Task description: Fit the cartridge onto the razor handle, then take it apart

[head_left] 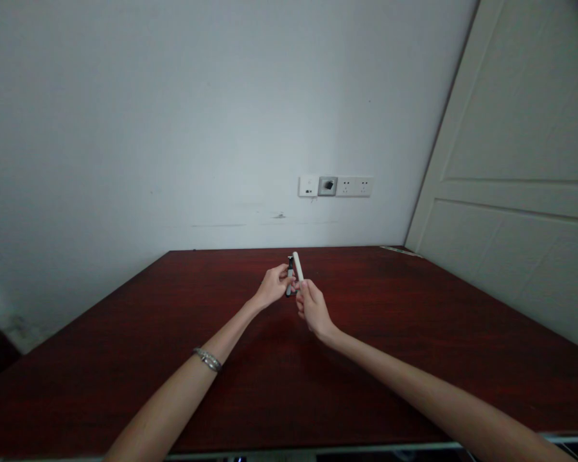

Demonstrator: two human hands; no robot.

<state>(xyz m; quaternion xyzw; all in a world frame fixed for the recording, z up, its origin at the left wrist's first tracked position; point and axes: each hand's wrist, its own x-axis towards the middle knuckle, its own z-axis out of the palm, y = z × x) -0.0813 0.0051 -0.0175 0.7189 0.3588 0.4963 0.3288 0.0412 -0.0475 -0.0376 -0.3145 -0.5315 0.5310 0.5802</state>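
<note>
No text, label, brand or number can be read: the slim white rod (297, 265) in the right hand (314, 307) and the narrow black-and-grey object (289, 273) in the left hand (272, 286) appear too small to show lettering; on the white plastic socket panels (355, 187) and the square grey-framed plate with a dark centre (321, 187), on the wall beyond the right hand, any marking is likewise too small to make out

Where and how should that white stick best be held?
I'd grip the white stick near its lower end, from the right, as the right hand does: it looks slim and straight, and the grey-and-black item crowds its left.
</note>
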